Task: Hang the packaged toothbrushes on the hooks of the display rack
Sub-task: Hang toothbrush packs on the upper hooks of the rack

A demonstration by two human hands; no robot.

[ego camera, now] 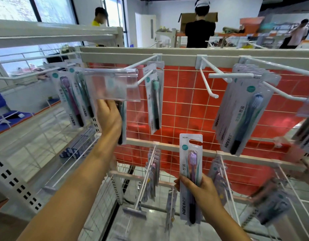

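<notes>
Toothbrush pack (pixel 190 178) with a purple brush, upright below the empty middle hook (pixel 208 82) of the rack's top bar (pixel 181 58); printed "NO.911" at its top, "Hane" down its lower edge. Right hand (pixel 199 187) wrapped round the pack's lower half, thumb on the left edge, fingers curled over the right edge. Left hand (pixel 109 117) raised left of that hook, behind and below a clear plastic label holder (pixel 112 84), pinching a second pack (pixel 122 122) by its edge; only a dark handle and a strip of the card visible, print unreadable.

Three long hooks counted along the top bar near the middle: one carrying the label holder and one single teal-brush pack (pixel 154 100), the bare middle hook, and one to the right loaded with a stack of blue-brush packs (pixel 244 115), front card marked "Hane"; number in the stack not countable. Two more packs (pixel 75 100) further left of the label holder, a purple brush and a dark green one, both reading "Hane". Lower rail below the middle hook with several more hooks of hanging packs (pixel 153 173), too blurred to count. Red panel (pixel 185 105) behind the white wire grid.

Three people (pixel 199 30) standing beyond the rack, one by a cardboard box (pixel 186 19).
</notes>
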